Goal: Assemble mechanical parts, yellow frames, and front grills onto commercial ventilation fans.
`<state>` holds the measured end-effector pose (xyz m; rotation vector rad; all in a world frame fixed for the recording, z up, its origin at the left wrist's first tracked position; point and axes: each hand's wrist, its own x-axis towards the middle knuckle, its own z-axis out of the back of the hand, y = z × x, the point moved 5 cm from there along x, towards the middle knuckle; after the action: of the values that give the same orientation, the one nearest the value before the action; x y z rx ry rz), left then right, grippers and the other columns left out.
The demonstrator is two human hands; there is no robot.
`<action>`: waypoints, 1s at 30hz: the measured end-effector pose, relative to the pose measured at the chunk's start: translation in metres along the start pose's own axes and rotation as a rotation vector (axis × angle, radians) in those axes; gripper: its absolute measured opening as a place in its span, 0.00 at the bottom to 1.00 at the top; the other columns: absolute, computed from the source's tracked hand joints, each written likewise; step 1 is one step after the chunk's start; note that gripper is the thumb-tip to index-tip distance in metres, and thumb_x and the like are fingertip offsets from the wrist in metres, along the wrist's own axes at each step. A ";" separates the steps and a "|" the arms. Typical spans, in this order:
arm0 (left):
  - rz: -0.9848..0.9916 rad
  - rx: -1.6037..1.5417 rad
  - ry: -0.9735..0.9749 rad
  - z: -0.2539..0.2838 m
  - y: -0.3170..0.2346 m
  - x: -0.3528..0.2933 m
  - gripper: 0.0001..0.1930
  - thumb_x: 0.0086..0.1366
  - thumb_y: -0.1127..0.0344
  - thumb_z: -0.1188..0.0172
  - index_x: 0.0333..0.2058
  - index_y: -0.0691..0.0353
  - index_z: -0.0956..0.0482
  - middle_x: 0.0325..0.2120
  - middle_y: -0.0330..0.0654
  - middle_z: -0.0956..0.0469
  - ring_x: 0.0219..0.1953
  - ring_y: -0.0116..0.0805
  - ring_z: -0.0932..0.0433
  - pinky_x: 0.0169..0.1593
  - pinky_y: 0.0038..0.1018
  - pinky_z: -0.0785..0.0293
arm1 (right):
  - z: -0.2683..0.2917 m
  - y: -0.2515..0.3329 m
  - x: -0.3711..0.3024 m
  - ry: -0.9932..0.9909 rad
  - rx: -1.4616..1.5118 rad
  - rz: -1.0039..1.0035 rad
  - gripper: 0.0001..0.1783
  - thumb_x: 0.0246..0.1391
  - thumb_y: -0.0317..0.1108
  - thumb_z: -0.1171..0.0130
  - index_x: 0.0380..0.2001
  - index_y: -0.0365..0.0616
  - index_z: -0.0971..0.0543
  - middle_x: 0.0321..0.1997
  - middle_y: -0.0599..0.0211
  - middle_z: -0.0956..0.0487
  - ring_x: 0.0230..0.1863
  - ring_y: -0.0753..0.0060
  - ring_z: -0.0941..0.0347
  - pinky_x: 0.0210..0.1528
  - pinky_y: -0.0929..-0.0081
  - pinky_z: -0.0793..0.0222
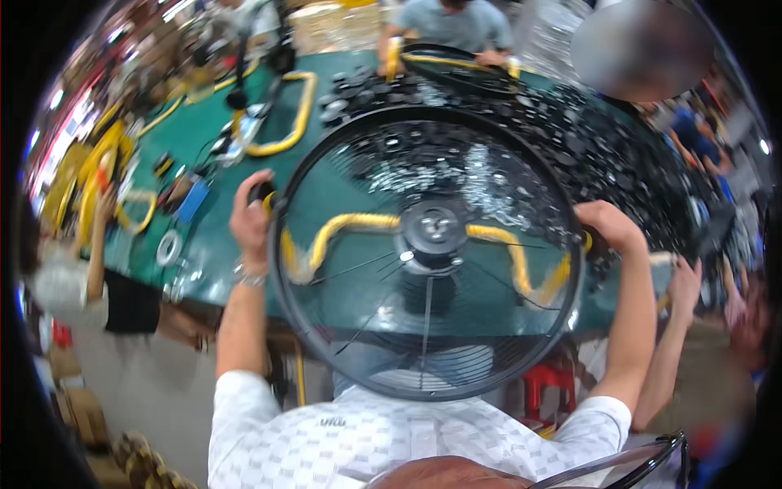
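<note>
A large round fan point(433, 232) with a black wire grille is upright in front of me, over the near table edge. Its dark motor housing sits at the centre, and a bent yellow tube point(354, 220) shows through the wires to both sides. My left hand point(251, 216) is closed around a black knob point(262, 193) at the fan's left side. On the opposite side, my right hand point(612, 226) wraps around a matching knob point(599, 242), mostly hidden by the fingers. Blades inside the grille cannot be made out.
Black plastic parts point(603, 147) and clear bags of small hardware point(489, 183) cover much of the green table point(204, 265). Across it, a person handles another fan frame point(456, 69). Yellow tube point(305, 114) and a blue box point(193, 201) lie left. A red stool point(547, 383) stands below.
</note>
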<state>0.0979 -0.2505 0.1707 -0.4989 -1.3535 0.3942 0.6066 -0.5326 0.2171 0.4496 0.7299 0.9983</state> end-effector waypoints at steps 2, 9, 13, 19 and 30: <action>0.110 -0.051 -0.052 -0.002 0.002 -0.008 0.20 0.69 0.67 0.56 0.55 0.71 0.25 0.52 0.50 0.22 0.56 0.39 0.24 0.62 0.32 0.33 | -0.008 0.028 0.000 0.053 -0.516 0.544 0.15 0.61 0.37 0.47 0.30 0.34 0.22 0.29 0.59 0.21 0.33 0.65 0.24 0.42 0.72 0.29; 0.459 0.101 0.186 0.016 -0.016 0.052 0.23 0.74 0.55 0.53 0.49 0.71 0.22 0.45 0.49 0.18 0.50 0.37 0.22 0.55 0.30 0.30 | -0.033 0.007 -0.079 -0.965 -0.390 0.781 0.15 0.68 0.30 0.54 0.48 0.33 0.23 0.51 0.49 0.22 0.51 0.53 0.24 0.55 0.66 0.31; 0.571 0.631 0.573 0.002 -0.003 0.056 0.31 0.74 0.44 0.58 0.40 0.71 0.20 0.32 0.54 0.19 0.37 0.48 0.19 0.45 0.36 0.26 | -0.035 0.012 -0.061 -0.849 -0.495 0.753 0.15 0.67 0.33 0.53 0.41 0.34 0.20 0.45 0.55 0.19 0.42 0.67 0.25 0.48 0.70 0.30; 0.011 0.120 -0.033 -0.002 -0.012 0.006 0.18 0.73 0.63 0.56 0.45 0.70 0.21 0.43 0.51 0.18 0.46 0.41 0.18 0.52 0.31 0.25 | -0.003 0.010 -0.003 -0.013 -0.015 0.093 0.18 0.64 0.38 0.49 0.33 0.34 0.18 0.30 0.68 0.18 0.33 0.79 0.28 0.42 0.75 0.31; 0.653 0.485 0.582 0.004 0.004 0.052 0.20 0.74 0.57 0.54 0.46 0.68 0.20 0.39 0.47 0.20 0.42 0.34 0.20 0.44 0.28 0.27 | -0.032 0.007 -0.061 -0.788 -0.448 0.595 0.17 0.67 0.39 0.52 0.41 0.36 0.21 0.39 0.55 0.19 0.41 0.53 0.24 0.51 0.68 0.31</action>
<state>0.1028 -0.2185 0.2114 -0.5788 -0.4754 0.9965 0.5587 -0.5820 0.2205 0.6202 -0.3635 1.3612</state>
